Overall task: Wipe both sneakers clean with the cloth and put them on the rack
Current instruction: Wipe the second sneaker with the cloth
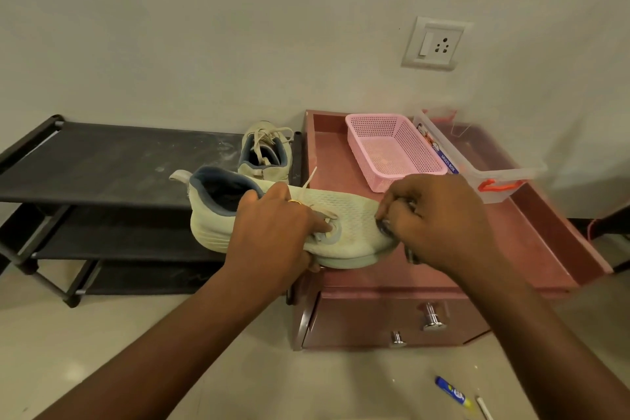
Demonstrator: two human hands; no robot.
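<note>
Handling note for the pale green knit-mesh sneaker point(354, 211): it is held in the air, in front of the right end of the black three-shelf fabric rack point(102, 164) and over the left edge of the reddish-brown drawer cabinet point(511, 249). The left hand point(272, 232) grips it at midfoot, fingers curled over the laces. The right hand point(439, 222) is closed round a small dark cloth point(385, 227), mostly hidden, pressed against the toe. The upper looks soft and light and will likely dent under pressure; the foam sole appears stiffer. Recommended hold: sole and heel collar. The matching second sneaker point(264, 153) stands on the rack's top shelf, right end.
</note>
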